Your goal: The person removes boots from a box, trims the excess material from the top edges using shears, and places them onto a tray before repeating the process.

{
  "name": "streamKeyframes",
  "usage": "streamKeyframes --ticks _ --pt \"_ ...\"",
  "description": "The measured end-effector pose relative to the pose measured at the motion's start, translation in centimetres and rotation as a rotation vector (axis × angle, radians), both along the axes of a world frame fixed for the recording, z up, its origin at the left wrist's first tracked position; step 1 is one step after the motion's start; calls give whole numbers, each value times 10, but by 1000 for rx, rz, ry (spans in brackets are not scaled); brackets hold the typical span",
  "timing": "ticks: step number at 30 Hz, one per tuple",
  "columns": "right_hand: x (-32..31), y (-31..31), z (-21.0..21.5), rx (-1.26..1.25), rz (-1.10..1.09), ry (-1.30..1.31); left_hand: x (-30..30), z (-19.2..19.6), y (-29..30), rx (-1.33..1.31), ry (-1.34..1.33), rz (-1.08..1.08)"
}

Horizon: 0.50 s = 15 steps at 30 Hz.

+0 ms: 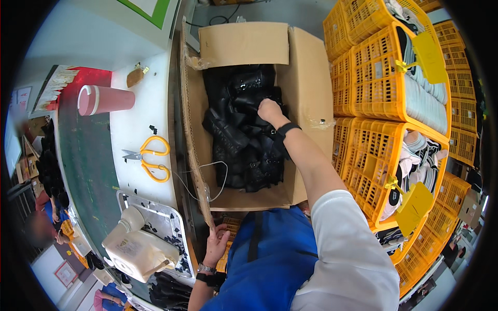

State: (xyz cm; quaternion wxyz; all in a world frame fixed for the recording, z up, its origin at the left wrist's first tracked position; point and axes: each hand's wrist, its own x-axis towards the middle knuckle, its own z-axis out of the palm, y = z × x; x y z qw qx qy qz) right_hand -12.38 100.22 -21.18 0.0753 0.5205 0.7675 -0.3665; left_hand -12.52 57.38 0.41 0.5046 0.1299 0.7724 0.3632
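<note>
While black buckled pieces (225, 132) fill the carton (311, 119), your right hand (271, 110) is among them

Right fingers curled at one piece; whether you grip it, cannot tell. Your left hand (216, 243) is at the carton's near left corner, fingers bent, hold unclear. Left of the carton, scissors (136, 155) on the table (148, 122); right of it, yellow crates (363, 168).

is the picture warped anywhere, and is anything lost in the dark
Head view: fisheye distortion curves the workbench and yellow crates toward the rim; head view: the black items in the carton blend together darkly, while the right hand stands out.
</note>
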Motion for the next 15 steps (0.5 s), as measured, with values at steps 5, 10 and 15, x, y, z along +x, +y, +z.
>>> streamKeyframes --ticks 5,10,15 --pt "-45 -56 -25 -443 125 74 4 -2 -12 -75 -17 51" --pt "-36 -142 -77 -349 -574 89 5 -1 3 -57 -62 62" --pt "-20 -216 -93 -358 -1114 411 6 2 11 -67 -72 53"
